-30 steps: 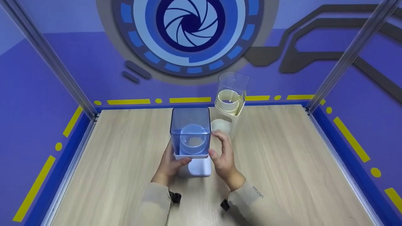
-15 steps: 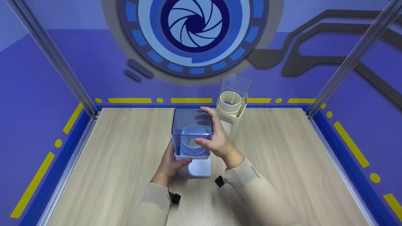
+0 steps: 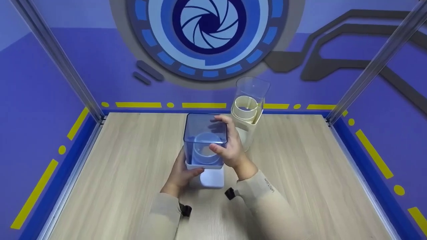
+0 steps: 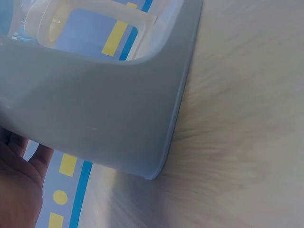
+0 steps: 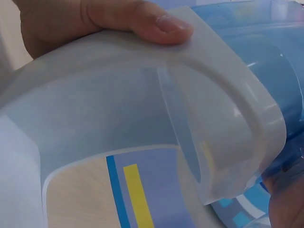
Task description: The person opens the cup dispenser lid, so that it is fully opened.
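Note:
A white dispenser-like stand [image 3: 212, 178] with an open-topped, clear blue container [image 3: 203, 126] stands upright before me. A round ring shows inside the container. My left hand [image 3: 178, 175] grips the white body from the left, its thumb across the front below the blue part. That thumb lies on the white body in the right wrist view; in the left wrist view some left-hand fingers [image 4: 42, 161] show beside the body. My right hand [image 3: 235, 148] holds the blue container's right side, thumb in front and fingers at the rim. Part of this hand appears low in the right wrist view.
Behind and to the right stands a similar cream unit [image 3: 248, 133] with a clear upper part, close to my right hand. The wooden table [image 3: 140, 140] ends at a blue-purple back wall [image 3: 83, 66]. Metal posts [image 3: 71, 66] rise at the corners.
My right hand has moved up and left from beside the white body and taken hold of the blue container. My left hand keeps its grip. The camera view has shifted slightly.

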Demonstrator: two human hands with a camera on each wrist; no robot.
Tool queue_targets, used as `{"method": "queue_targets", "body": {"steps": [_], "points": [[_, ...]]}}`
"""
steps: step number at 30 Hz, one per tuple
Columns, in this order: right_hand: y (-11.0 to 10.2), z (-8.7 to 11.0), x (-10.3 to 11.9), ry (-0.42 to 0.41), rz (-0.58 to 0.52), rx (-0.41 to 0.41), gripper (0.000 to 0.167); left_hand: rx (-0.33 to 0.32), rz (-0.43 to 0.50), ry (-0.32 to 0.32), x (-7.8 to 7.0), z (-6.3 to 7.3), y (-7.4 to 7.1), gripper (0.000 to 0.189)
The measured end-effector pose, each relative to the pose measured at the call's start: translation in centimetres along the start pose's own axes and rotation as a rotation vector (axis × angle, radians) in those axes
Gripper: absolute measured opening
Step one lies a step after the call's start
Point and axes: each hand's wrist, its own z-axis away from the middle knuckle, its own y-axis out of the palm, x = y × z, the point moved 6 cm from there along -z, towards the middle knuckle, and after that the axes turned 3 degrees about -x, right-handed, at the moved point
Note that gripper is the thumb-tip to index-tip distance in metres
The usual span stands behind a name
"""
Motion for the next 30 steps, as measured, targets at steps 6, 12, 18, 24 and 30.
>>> {"method": "queue_targets", "body": {"steps": [6, 12, 18, 24, 30], "points": [[0.05, 0.06, 0.12, -0.004, -0.012, -0.015, 0.1, -0.001, 0.011, 0.015, -0.04, 0.09, -0.01, 0.131], [0.06, 0.11, -0.1, 0.017, -0.045, -0.03, 0.114, -0.001, 0.007, 0.041, -0.1, -0.04, 0.01, 0.131], [-0.05, 0.44, -0.48, 0.093, -0.057, -0.062, 0.131, 0.003, -0.005, 0.037, 0.01, 0.07, 0.05, 0.132], [0.0, 0.36, -0.53, 0.115, -0.053, -0.055, 0.127, 0.004, -0.021, 0.053, 0.02, 0.1, -0.13, 0.129], [-0.05, 0.29, -0.43, 0.115, -0.047, -0.055, 0.125, 0.005, -0.012, 0.048, 0.08, 0.13, -0.14, 0.129]]}}
